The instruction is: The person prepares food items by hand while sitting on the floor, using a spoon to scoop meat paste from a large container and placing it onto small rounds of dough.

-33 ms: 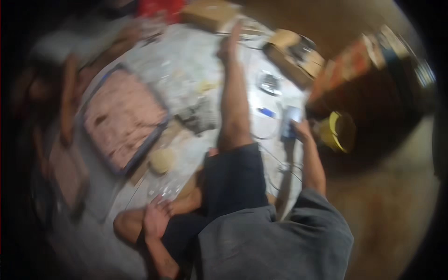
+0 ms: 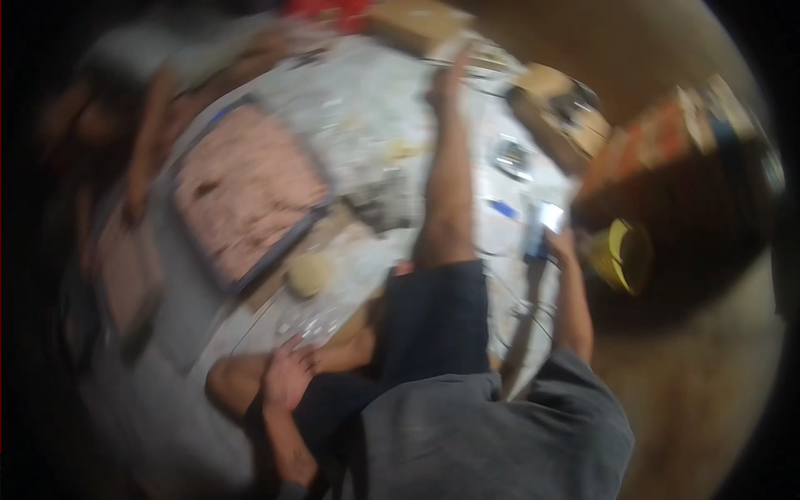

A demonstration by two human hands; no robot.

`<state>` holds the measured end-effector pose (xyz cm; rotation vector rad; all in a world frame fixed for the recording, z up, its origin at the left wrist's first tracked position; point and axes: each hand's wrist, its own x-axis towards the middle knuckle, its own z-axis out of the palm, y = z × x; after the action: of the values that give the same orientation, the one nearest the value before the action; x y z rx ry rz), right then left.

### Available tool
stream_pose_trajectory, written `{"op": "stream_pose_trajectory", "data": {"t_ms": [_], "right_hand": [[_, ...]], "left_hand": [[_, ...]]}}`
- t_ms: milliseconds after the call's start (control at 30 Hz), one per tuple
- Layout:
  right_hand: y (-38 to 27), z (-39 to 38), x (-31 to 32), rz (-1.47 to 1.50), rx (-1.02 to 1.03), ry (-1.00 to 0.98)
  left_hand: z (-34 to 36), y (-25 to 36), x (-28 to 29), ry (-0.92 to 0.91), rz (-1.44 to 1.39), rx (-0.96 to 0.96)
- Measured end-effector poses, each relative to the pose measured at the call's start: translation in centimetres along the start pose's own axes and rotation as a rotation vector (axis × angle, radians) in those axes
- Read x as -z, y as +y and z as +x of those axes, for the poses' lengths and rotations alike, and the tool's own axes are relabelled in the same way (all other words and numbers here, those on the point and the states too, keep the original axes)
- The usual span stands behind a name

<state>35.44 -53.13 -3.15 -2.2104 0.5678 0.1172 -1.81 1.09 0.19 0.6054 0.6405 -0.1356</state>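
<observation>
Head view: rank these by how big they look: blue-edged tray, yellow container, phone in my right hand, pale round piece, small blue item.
1. Blue-edged tray
2. Yellow container
3. Phone and pale round piece: too alike, and blurred, to rank
4. Small blue item

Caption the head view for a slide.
Right hand holding a phone, left hand resting on a bent leg, with a tray of pink material at left.

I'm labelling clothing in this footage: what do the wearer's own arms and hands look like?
Grey sleeves end around the elbows, leaving the forearms bare. The left hand and right hand show no gloves. A small dark marking on the left forearm is too blurred to read.
</observation>
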Motion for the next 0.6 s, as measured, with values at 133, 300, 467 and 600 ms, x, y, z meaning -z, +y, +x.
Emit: {"op": "stream_pose_trajectory", "data": {"t_ms": [133, 300, 467, 600], "right_hand": [[8.8, 3.2, 2.6, 0.08, 0.226, -0.009], [10.5, 6.8, 4.5, -0.862, 0.201, -0.014], [-9.2, -7.1, -3.0, 0.048, 0.598, 0.012], [-22.1, -26.5, -14.6, 0.019, 1.073, -0.757]], "left_hand": [[1.1, 0.9, -0.7, -0.132, 0.076, -0.028], [-3.2, 5.6, -0.5, 0.194, 0.632, -0.618], [-6.3, 13.0, 9.5, 0.962, 0.75, -1.033], [-0.7, 15.4, 21.9, 1.447, 1.04, -0.744]]}}
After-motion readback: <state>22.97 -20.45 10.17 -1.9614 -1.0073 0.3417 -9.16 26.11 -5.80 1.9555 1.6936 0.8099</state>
